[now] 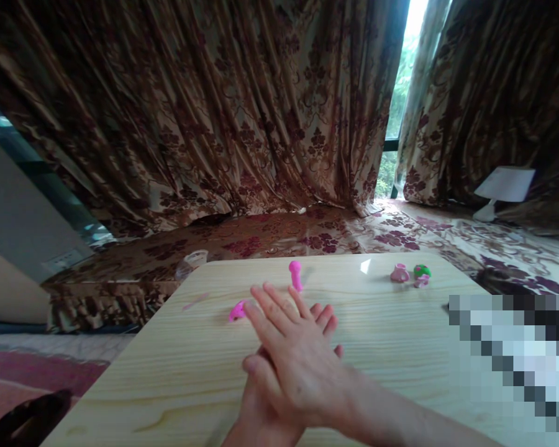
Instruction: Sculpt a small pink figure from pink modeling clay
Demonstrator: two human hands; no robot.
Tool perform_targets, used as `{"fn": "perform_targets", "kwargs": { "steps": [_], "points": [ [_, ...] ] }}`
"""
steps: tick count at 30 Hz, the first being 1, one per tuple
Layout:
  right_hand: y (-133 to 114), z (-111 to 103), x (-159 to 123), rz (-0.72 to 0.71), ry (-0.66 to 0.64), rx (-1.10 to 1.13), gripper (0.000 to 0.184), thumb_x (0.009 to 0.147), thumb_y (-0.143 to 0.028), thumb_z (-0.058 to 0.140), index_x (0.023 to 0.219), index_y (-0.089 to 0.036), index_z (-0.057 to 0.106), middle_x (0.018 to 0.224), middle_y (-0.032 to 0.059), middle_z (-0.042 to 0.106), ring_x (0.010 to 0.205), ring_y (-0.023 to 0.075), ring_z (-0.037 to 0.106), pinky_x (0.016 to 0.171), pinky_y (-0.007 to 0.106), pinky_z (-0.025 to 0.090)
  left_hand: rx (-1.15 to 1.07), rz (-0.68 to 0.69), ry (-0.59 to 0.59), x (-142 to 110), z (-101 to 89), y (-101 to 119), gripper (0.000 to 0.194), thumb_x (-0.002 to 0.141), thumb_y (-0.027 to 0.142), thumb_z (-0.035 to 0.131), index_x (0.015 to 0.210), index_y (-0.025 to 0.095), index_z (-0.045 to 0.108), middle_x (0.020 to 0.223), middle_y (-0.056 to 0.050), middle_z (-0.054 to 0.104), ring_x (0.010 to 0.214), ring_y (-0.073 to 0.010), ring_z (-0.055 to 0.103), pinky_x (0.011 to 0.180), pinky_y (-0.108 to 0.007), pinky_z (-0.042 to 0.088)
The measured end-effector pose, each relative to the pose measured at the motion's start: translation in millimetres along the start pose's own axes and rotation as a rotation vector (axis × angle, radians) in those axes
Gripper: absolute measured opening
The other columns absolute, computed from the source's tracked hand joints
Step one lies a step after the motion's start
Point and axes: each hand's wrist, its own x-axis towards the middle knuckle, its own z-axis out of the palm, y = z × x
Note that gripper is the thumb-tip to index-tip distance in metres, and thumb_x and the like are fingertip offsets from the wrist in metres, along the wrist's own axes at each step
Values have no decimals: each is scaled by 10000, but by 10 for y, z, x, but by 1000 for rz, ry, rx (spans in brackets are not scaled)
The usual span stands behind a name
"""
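Note:
My right hand [298, 366] lies flat across my left hand [261, 403], palm down, its fingers stretched out. Below it the left hand faces up, and several of its fingertips stick out past the right hand's edge. The palms meet over the table, and whether anything lies between them is hidden. Just beyond the right fingertips is a bright pink lump [237, 311]. A bright pink piece with a rounded knob at its top [296, 276] is farther back on the table.
The pale wooden table [177, 366] carries a pink cup-like piece [399, 273], a green lump [422, 270] and a small pink piece [421, 282] at its far right. A clear container [192, 263] stands past the far left corner. Behind are a lamp [505, 184] and patterned curtains [242, 112].

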Motion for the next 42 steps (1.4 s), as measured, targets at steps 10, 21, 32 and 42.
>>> {"fn": "perform_targets", "kwargs": {
  "steps": [10,21,32,42],
  "points": [
    [-48,-56,11,-191,-84,-103,546,910,-439,349,1371,-147,319,1484,52,224,1378,227,97,1124,471,99,-100,96,-134,118,-2,42,720,872,473,-24,1285,124,451,1398,-72,396,1308,-189,324,1007,-418,331],
    [-52,-45,-32,-326,-60,-130,550,908,-447,336,1367,-144,325,1474,43,255,1378,222,92,1126,464,95,-540,59,-88,64,-14,157,495,897,446,207,1383,367,261,1443,70,319,1373,-192,131,1120,-447,128],
    [-35,-140,-48,-375,-116,-157,531,926,-401,296,1371,-112,316,1471,54,263,1377,213,89,1131,445,30,-587,47,-156,176,9,317,617,896,501,162,1424,181,177,1458,-81,296,1364,-217,192,1104,-482,141],
    [29,-195,-15,-289,-100,-195,501,927,-346,294,1368,-110,324,1474,60,254,1380,206,71,1132,446,35,-574,82,-163,139,13,331,592,906,481,167,1426,198,169,1464,-54,292,1367,-172,183,1112,-381,170]
  ]
}}
